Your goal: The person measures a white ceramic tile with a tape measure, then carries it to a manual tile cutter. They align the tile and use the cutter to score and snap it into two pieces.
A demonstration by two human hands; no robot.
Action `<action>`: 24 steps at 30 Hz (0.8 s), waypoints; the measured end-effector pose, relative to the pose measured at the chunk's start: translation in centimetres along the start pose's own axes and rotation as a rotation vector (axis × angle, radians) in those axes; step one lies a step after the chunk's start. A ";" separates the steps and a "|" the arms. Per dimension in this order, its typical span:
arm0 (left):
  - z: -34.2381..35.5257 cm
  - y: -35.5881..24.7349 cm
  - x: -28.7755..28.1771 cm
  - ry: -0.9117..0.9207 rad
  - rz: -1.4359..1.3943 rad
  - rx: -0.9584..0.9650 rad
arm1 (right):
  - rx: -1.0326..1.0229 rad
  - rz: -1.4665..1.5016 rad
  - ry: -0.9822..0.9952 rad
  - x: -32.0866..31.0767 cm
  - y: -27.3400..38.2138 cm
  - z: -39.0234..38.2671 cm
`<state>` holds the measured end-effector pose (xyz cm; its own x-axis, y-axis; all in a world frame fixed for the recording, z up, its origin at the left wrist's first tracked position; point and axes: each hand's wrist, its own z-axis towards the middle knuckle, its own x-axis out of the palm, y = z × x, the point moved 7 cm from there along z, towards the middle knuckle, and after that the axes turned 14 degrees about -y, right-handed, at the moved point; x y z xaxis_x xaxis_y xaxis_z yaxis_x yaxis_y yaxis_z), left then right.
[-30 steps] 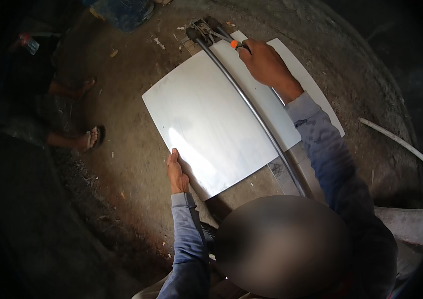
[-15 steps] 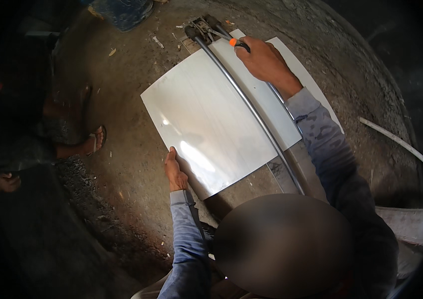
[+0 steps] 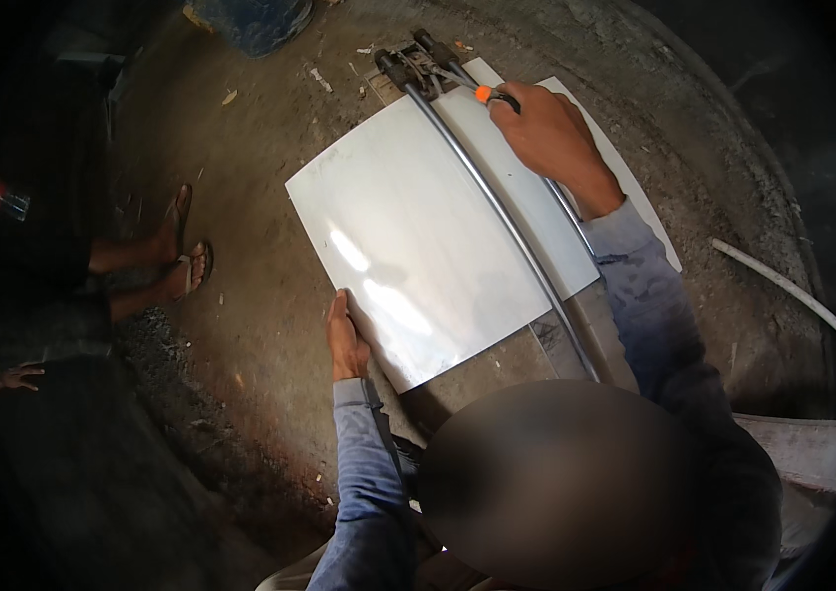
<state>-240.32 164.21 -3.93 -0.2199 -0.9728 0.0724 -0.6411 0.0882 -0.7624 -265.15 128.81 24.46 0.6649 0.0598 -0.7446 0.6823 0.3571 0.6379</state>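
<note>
A large glossy white tile [image 3: 408, 227] lies under the two metal rails [image 3: 497, 192] of a manual tile cutter. My left hand [image 3: 347, 340] grips the tile's left edge near its close corner, some of its fingers hidden. On the far part of the right-hand rail, my right hand [image 3: 561, 138] is closed around the black cutter handle [image 3: 507, 99]. An orange part [image 3: 483, 94] of the handle sticks out ahead of my fist. Beyond it, the rails end in dark end pieces [image 3: 396, 69].
At the left stand another person's sandalled feet [image 3: 196, 271], with that person's hand [image 3: 19, 379] lower down. A dark blue container [image 3: 251, 22] sits on the rough floor at the far side. A pale hose or pipe [image 3: 790, 295] lies at the right.
My right hand has shifted slightly right and toward me with the handle. My left hand stays on the tile edge. The other person's hand has opened out, and both feet show more clearly.
</note>
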 end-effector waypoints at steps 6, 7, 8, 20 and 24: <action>-0.6 -0.4 -0.1 -0.027 0.023 0.041 | 0.078 -0.058 0.046 -3.5 -1.1 -4.3; -0.7 -0.6 -0.1 -0.034 0.013 0.071 | 0.102 -0.062 0.045 -4.2 -1.4 -5.4; -0.8 -0.7 0.1 -0.029 -0.001 0.106 | 0.083 -0.043 0.027 -5.2 -1.4 -6.5; 0.3 -2.5 -1.7 -0.177 0.400 0.222 | 0.117 0.041 -0.041 -13.2 -4.8 -19.1; -1.2 -3.9 0.0 -0.244 0.454 0.341 | 0.122 0.064 -0.069 -13.5 -5.4 -19.7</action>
<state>-238.67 164.10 -0.16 -0.2151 -0.8788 -0.4259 -0.2434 0.4706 -0.8481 -283.75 144.48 27.18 0.7248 0.0132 -0.6888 0.6667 0.2386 0.7061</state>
